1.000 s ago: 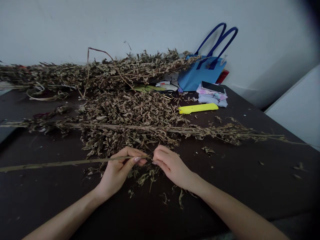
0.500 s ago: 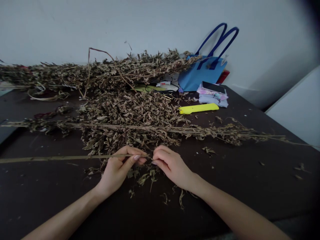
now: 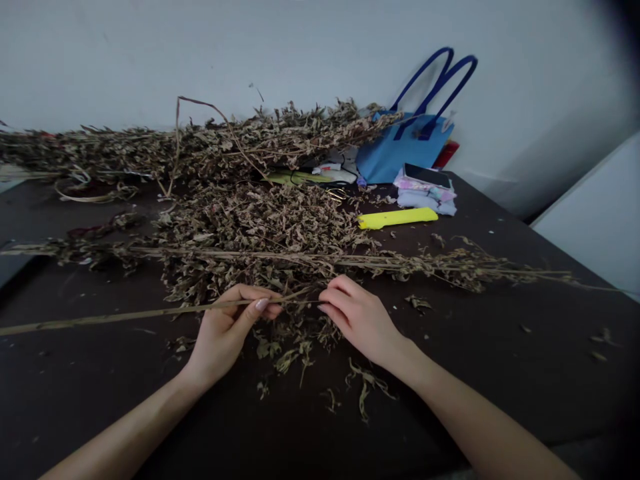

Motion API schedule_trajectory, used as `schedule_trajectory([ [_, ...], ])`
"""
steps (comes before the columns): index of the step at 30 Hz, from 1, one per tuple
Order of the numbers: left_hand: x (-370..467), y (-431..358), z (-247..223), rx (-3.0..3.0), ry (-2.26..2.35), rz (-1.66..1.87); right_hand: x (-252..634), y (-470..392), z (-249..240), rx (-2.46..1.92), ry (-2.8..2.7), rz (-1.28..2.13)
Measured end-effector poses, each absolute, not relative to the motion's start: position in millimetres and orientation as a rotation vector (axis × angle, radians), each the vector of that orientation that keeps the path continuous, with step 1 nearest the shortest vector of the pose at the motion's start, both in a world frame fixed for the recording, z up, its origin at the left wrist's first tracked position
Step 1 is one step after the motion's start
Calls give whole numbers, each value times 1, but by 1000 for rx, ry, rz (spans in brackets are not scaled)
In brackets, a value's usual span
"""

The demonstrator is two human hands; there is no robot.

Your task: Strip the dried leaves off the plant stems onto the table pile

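at the near edge of the leaf pile (image 3: 280, 220), the left hand (image 3: 224, 330) pinches a dry stem (image 3: 125, 317); the right hand (image 3: 360, 319) pinches its thin twig (image 3: 308, 302), which may snap if pulled hard.

Right of the yellow strip (image 3: 398, 218), a hand could pass low over the table (image 3: 493, 250). Left of it sits the leaf pile (image 3: 270, 217); behind it, the folded cloth (image 3: 427, 199) and blue bag (image 3: 397, 157) block; in front, the stalk bundle (image 3: 310, 257) lies crosswise, then the right hand (image 3: 367, 323)
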State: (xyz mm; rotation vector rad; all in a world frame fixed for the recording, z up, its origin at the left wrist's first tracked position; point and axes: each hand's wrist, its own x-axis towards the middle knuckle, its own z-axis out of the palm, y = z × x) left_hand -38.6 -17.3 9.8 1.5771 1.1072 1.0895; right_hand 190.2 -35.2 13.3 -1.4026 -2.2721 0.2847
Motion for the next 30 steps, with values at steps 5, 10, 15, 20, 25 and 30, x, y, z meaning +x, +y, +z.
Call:
schedule_trajectory([
  [5, -42, -15, 9, 1508, 1104, 1111, 195, -34, 17, -1472, -2232, 188],
  [10, -43, -14, 10, 1477, 1119, 1092, 197, -33, 18, -1556, -2228, 131],
  [15, -44, -14, 13, 1462, 1128, 1106, 199, -33, 22, -1435, -2160, 331],
  [20, -45, -14, 15, 1441, 1121, 1091, 203, -29, 25, -1283, -2035, 308],
  [25, -43, -16, 21, 1515, 1089, 1049, 201, -27, 21, -1219, -2101, 171],
  [30, -41, -18, 27, 1605, 1048, 1033, 199, -26, 17, -1224, -2204, 189],
])
